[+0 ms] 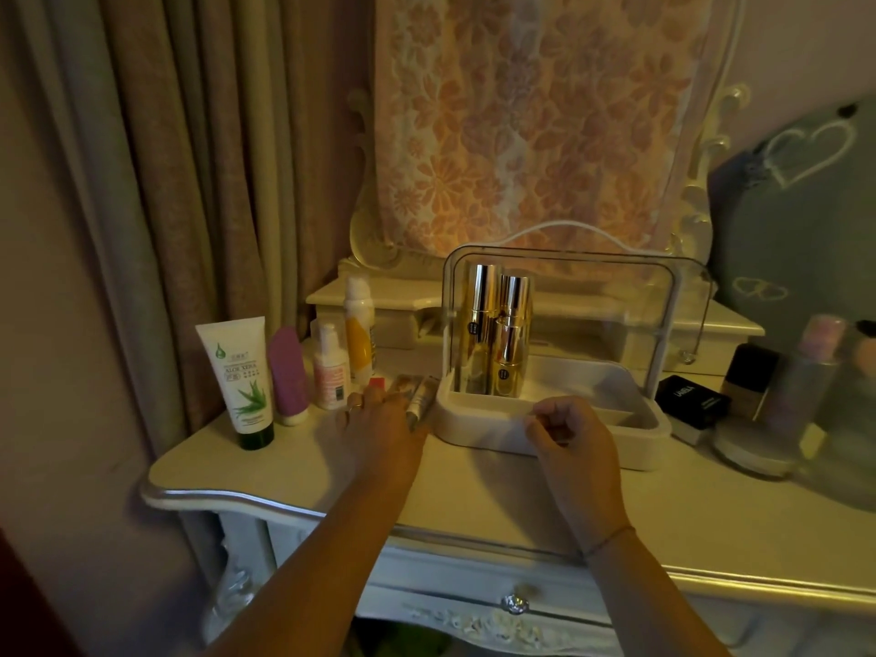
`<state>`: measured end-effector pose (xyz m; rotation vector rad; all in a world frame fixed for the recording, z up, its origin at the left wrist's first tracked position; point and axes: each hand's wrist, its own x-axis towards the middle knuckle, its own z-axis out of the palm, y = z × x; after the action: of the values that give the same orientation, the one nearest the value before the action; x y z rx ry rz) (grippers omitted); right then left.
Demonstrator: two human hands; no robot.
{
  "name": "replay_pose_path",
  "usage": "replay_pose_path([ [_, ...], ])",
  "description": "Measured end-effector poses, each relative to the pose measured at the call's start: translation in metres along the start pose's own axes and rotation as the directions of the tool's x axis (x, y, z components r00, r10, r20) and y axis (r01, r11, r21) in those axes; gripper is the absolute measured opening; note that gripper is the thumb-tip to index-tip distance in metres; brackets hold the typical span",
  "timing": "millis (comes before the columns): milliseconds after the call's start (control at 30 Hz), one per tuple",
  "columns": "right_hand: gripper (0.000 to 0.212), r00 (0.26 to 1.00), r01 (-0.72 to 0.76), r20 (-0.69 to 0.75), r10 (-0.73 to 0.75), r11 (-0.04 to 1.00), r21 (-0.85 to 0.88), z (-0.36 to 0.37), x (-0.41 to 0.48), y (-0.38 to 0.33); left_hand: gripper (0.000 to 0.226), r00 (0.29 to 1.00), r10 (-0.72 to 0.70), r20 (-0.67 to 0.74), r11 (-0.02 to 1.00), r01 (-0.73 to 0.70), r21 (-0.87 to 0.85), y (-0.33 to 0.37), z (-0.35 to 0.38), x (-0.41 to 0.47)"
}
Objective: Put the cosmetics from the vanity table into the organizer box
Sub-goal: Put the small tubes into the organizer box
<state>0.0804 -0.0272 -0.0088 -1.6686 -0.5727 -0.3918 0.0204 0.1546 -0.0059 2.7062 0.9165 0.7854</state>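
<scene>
A white organizer box [479, 436] with its clear lid [616, 296] raised stands mid-table. Three gold bottles [507, 362] stand upright in its back left corner. Left of the box lie small tubes [423, 395], and my left hand [379, 429] reaches over them with its fingertips touching them. Behind stand an aloe tube [244, 381], a purple tube [289, 381], a small pink-labelled bottle [330, 367] and a white-and-yellow bottle [359, 329]. My right hand [576, 441] hovers at the box's front rim, fingers loosely curled, nothing visible in them.
Right of the box sit a black carton [692, 400], a dark square bottle [749, 372], a round jar [749, 450] and a pale tall bottle [806, 377]. A grey heart-print cushion [796, 220] leans at far right. A floral cloth [535, 125] covers the mirror.
</scene>
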Motion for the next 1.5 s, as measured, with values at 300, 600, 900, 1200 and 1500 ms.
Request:
replay_pose_path([
  [300,0.009,1.000,0.011,0.007,-0.011,1.000,-0.005,0.000,0.001,0.001,0.028,0.985,-0.114,-0.130,0.993,0.113,-0.012,-0.007,-0.010,-0.013],
  [600,0.012,0.999,-0.008,0.052,0.012,0.997,-0.076,0.003,-0.002,-0.004,0.013,0.937,-0.142,-0.319,0.918,0.004,-0.396,-0.020,-0.026,-0.034],
  [900,0.014,0.901,-0.353,0.383,0.203,0.858,0.374,0.020,0.003,-0.034,0.013,0.995,-0.090,-0.035,0.570,0.023,-0.821,-0.003,-0.032,-0.055],
  [1200,0.017,0.955,-0.266,0.227,0.193,0.894,0.359,0.018,0.058,-0.049,0.013,0.993,0.121,-0.011,0.646,-0.087,-0.759,0.017,-0.013,-0.017],
  [1500,0.020,0.981,-0.043,0.185,0.065,0.992,-0.121,0.053,0.100,-0.047,0.046,0.985,0.081,0.151,0.650,0.063,-0.757,0.019,0.023,0.008],
])
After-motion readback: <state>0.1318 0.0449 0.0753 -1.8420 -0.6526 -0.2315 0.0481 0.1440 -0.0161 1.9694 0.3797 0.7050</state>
